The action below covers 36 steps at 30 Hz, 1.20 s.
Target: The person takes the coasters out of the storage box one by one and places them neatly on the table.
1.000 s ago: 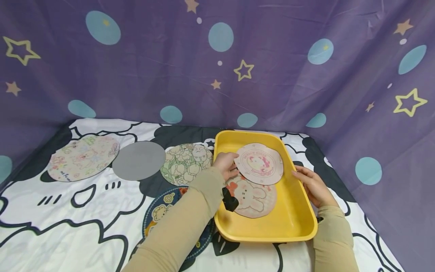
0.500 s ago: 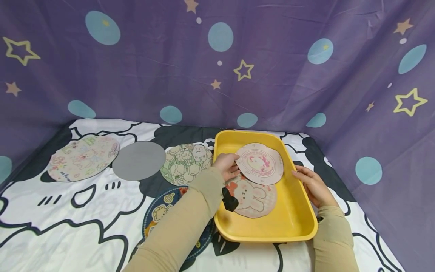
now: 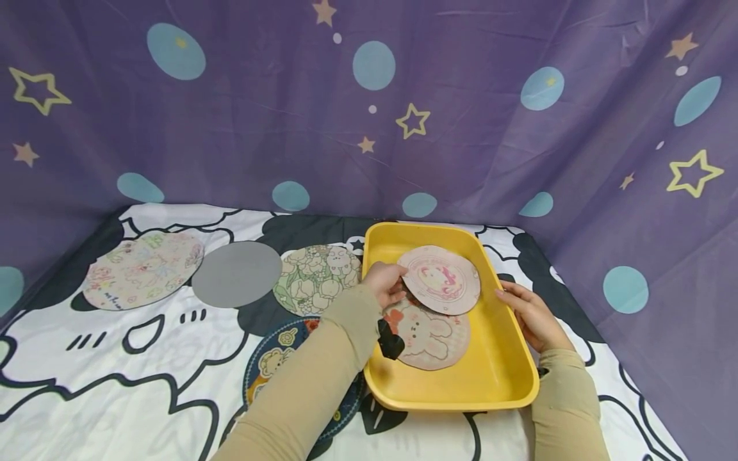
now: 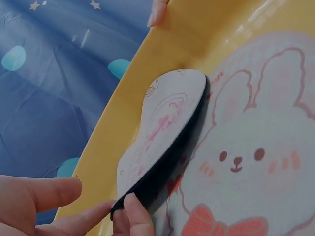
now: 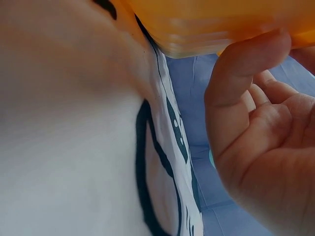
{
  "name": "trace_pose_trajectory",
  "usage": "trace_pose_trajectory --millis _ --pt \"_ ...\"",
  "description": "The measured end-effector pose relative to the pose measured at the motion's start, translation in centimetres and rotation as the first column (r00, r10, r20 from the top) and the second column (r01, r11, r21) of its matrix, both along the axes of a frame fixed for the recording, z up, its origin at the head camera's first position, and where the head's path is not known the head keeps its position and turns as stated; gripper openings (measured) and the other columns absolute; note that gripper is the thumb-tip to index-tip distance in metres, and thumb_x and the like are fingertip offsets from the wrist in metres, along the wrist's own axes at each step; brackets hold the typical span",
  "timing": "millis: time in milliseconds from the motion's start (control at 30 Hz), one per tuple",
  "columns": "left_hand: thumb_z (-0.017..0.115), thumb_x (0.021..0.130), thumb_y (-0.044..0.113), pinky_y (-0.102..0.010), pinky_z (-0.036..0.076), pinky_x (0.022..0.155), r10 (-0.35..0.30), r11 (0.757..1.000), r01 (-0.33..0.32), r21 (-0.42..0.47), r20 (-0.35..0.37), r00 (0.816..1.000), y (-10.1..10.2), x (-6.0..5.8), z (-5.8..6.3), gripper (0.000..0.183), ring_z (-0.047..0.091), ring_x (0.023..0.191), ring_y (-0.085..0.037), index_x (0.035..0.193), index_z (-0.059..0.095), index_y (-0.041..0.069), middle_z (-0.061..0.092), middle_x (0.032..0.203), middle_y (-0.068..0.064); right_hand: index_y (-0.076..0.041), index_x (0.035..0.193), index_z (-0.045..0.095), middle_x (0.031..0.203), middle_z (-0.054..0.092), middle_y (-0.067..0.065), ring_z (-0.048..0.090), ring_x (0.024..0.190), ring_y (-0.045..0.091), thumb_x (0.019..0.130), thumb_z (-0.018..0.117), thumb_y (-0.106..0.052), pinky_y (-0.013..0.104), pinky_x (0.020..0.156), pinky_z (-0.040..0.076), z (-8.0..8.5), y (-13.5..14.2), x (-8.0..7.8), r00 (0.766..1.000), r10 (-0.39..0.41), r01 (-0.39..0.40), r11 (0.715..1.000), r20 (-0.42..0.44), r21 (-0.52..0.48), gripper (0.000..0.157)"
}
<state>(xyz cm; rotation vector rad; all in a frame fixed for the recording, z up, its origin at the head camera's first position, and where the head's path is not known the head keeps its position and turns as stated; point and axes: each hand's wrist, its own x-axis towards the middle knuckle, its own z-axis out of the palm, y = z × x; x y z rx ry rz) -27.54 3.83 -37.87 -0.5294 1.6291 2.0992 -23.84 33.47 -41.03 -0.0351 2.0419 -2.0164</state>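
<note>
Here's the left hand (image 3: 385, 283), pinching the left edge of a thin, round, pale-pink mat (image 3: 442, 280) printed in brighter pink. That mat is inside the deep yellow rectangular tray (image 3: 504, 368), tilted, its dark underside showing in the left wrist view, and it overlaps a round beige mat with a white rabbit and red bow (image 3: 429, 342) lying flat on the tray floor.

Over on the right side, the right hand (image 3: 533, 317) holds the tray's rim, thumb and fingers bent at the edge.

Left of the tray now: a round green-patterned mat (image 3: 316, 280), a plain grey oval mat (image 3: 236, 274) and a pastel doodled mat (image 3: 144, 270), a loose row (the last two touching or nearly so, hard to tell). Nearer the person, a navy-blue round mat (image 3: 268, 352) sits partly hidden under the left sleeve (image 3: 302, 384).
</note>
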Motion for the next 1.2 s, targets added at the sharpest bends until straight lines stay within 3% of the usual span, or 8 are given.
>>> trace_pose_trajectory --millis 167,300,367,467,633,1000,1200 --pt "0.06 0.094 -0.001 -0.033 0.056 0.094 -0.026 0.998 0.022 -0.063 -0.064 0.998 0.28 0.21 -0.2 0.039 0.053 0.081 -0.015 0.133 0.054 -0.004 0.059 0.113 -0.013 -0.012 0.126 0.055 0.103 0.071 -0.005 0.071 0.087 0.01 0.103 0.054 -0.022 0.025 0.077 0.06 0.02 0.02 0.05 1.0 0.004 -0.004 1.0 -0.002 -0.003 0.026" --pt "0.061 0.093 -0.005 -0.03 0.058 0.091 -0.052 0.995 0.042 -0.094 -0.104 0.993 0.46 0.37 -0.32 0.035 0.056 0.075 -0.01 0.128 0.062 -0.004 0.064 0.13 -0.014 -0.013 0.125 0.056 0.102 0.072 -0.004 0.071 0.087 0.01 0.103 0.053 -0.022 0.025 0.077 0.061 0.02 0.04 0.08 1.0 0.005 -0.005 1.0 -0.004 -0.007 0.024" --pt "0.062 0.092 -0.005 -0.029 0.059 0.087 -0.051 0.995 0.041 -0.096 -0.109 0.993 0.49 0.4 -0.36 0.037 0.057 0.071 -0.009 0.129 0.062 -0.003 0.066 0.125 -0.014 -0.013 0.125 0.056 0.103 0.072 -0.004 0.071 0.087 0.01 0.103 0.053 -0.022 0.025 0.077 0.061 0.0 0.07 0.08 1.0 0.008 -0.008 1.0 -0.004 -0.009 0.023" --pt "0.063 0.09 -0.007 -0.03 0.06 0.085 -0.048 0.995 0.039 -0.09 -0.104 0.993 0.47 0.41 -0.36 0.042 0.057 0.067 -0.01 0.132 0.059 -0.003 0.065 0.105 -0.011 -0.012 0.126 0.055 0.103 0.072 -0.004 0.071 0.088 0.01 0.104 0.053 -0.022 0.025 0.077 0.06 -0.02 0.1 0.09 1.0 0.012 -0.012 1.0 -0.004 -0.01 0.025" --pt "0.064 0.084 -0.007 -0.031 0.061 0.08 -0.049 0.995 0.04 -0.093 -0.092 0.995 0.36 0.55 -0.36 0.039 0.056 0.062 -0.013 0.121 0.053 -0.004 0.055 0.077 -0.006 -0.011 0.127 0.054 0.104 0.071 -0.005 0.071 0.089 0.01 0.103 0.053 -0.022 0.025 0.077 0.06 -0.02 0.11 0.06 1.0 0.013 -0.013 1.0 -0.006 -0.008 0.026" --pt "0.063 0.079 -0.005 -0.033 0.061 0.079 -0.115 0.976 0.097 -0.193 -0.087 0.99 0.33 0.86 -0.26 0.015 0.054 0.057 -0.013 0.085 0.053 0.004 0.05 0.065 -0.004 -0.014 0.125 0.055 0.104 0.071 -0.004 0.071 0.089 0.01 0.104 0.053 -0.021 0.025 0.077 0.06 0.03 0.07 0.14 1.0 0.013 -0.012 1.0 0.007 -0.028 0.023" --pt "0.063 0.081 -0.004 -0.035 0.061 0.082 -0.129 0.975 0.108 -0.195 -0.097 0.987 0.25 0.9 -0.11 0.013 0.052 0.055 -0.012 0.08 0.053 0.006 0.047 0.061 -0.002 -0.012 0.127 0.055 0.105 0.071 -0.004 0.071 0.089 0.01 0.103 0.053 -0.021 0.026 0.077 0.061 0.11 0.03 0.09 1.0 0.008 -0.007 1.0 0.006 -0.031 0.025"
